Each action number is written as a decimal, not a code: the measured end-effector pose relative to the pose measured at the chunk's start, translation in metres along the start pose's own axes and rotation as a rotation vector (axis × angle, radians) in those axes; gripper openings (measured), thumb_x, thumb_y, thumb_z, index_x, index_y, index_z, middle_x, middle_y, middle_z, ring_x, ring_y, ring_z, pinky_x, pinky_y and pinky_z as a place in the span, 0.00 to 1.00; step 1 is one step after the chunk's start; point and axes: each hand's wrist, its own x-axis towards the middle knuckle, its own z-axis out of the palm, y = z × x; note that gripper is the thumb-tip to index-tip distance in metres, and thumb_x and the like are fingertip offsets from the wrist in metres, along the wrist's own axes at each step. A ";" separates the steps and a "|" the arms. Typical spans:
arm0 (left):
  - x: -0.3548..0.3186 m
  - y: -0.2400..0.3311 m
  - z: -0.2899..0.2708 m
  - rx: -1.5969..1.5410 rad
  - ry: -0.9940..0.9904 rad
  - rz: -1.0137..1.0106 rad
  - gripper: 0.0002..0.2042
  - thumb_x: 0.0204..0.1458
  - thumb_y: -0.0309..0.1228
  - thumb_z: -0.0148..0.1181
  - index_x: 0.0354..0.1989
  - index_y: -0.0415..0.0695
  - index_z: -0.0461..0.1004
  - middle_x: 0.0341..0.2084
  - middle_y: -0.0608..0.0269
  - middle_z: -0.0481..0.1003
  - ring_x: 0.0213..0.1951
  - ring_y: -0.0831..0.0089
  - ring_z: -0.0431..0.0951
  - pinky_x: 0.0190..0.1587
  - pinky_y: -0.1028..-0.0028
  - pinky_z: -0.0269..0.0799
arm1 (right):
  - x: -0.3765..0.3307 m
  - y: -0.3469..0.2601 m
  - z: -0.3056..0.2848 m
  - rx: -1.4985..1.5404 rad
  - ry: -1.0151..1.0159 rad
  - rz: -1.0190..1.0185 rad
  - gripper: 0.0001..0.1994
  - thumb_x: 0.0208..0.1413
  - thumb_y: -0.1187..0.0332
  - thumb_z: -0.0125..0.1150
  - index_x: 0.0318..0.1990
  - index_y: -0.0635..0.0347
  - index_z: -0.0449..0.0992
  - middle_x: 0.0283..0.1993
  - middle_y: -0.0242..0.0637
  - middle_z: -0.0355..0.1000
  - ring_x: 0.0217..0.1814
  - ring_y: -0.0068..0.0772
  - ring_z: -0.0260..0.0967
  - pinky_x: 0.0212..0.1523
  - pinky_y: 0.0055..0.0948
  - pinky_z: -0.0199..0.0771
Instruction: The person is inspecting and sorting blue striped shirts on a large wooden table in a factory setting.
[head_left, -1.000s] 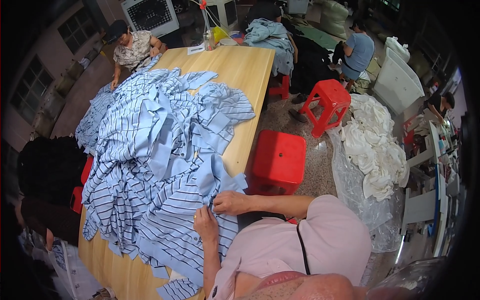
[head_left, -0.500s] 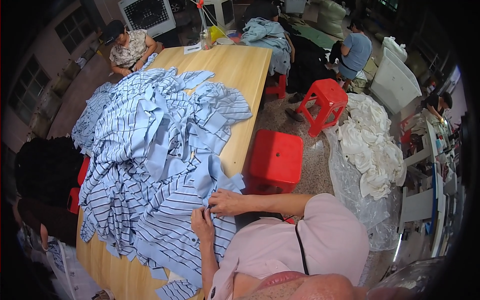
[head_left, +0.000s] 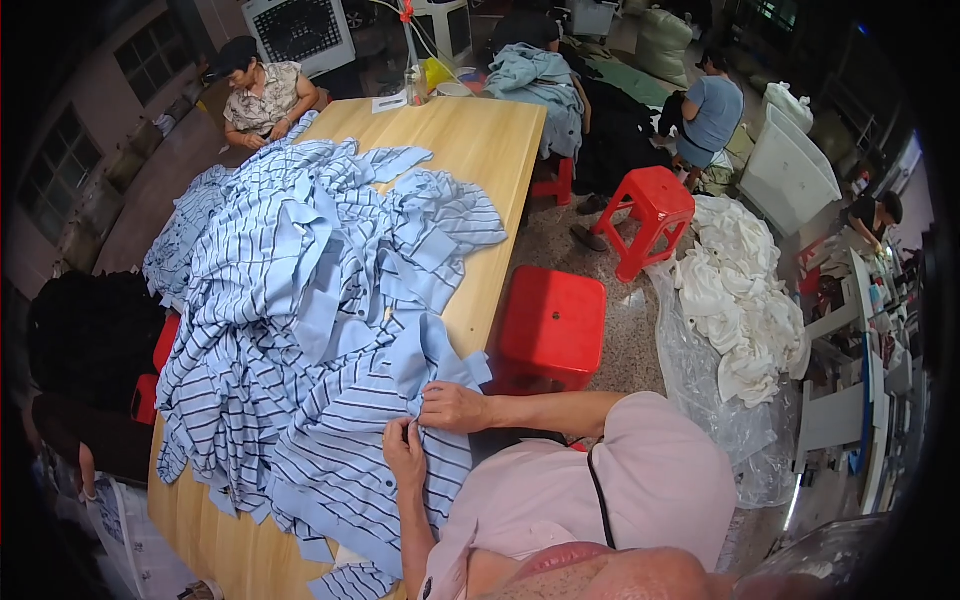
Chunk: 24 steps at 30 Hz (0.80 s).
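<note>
A light blue shirt with dark stripes [head_left: 345, 415] lies spread before me at the table's near right edge, a plain blue band running up to its collar area. My right hand [head_left: 455, 408] is closed, fingers pinching the edge of that band. Just below and to the left, my left hand [head_left: 405, 455] is closed too, its thumb and fingertips on the same edge. The two sets of fingertips are nearly touching. Whatever small thing may lie between them is hidden. A dark button [head_left: 390, 483] shows on the shirt beside my left hand.
More striped garments [head_left: 265, 235] heap over the wooden table [head_left: 470, 125]. Red stools [head_left: 552, 325] stand at its right side, near a pile of white cloth [head_left: 745, 300] on plastic sheeting. A person [head_left: 265, 95] works at the far left corner; others sit further back.
My hands keep almost the same place on the shirt edge, with only a slight shift of the fingers. The whole view has tipped a little.
</note>
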 end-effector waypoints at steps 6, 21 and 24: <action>-0.004 -0.010 0.001 -0.121 0.004 -0.098 0.05 0.66 0.23 0.59 0.42 0.33 0.78 0.32 0.58 0.79 0.34 0.74 0.76 0.41 0.72 0.73 | 0.002 0.004 0.002 0.017 0.000 -0.046 0.04 0.48 0.71 0.64 0.31 0.59 0.75 0.32 0.34 0.73 0.40 0.38 0.74 0.57 0.41 0.77; 0.000 -0.001 -0.013 -0.210 -0.108 -0.125 0.09 0.54 0.20 0.73 0.42 0.35 0.83 0.31 0.58 0.81 0.32 0.71 0.80 0.38 0.71 0.75 | 0.016 0.014 -0.015 0.174 -0.161 -0.092 0.06 0.51 0.71 0.66 0.35 0.60 0.79 0.40 0.34 0.75 0.47 0.37 0.75 0.64 0.46 0.74; -0.001 0.003 -0.011 -0.297 -0.054 -0.163 0.07 0.53 0.17 0.73 0.39 0.34 0.83 0.31 0.59 0.83 0.33 0.74 0.82 0.40 0.75 0.77 | 0.015 0.014 -0.005 0.193 -0.172 -0.059 0.06 0.50 0.71 0.67 0.34 0.59 0.78 0.36 0.33 0.73 0.46 0.39 0.74 0.65 0.46 0.73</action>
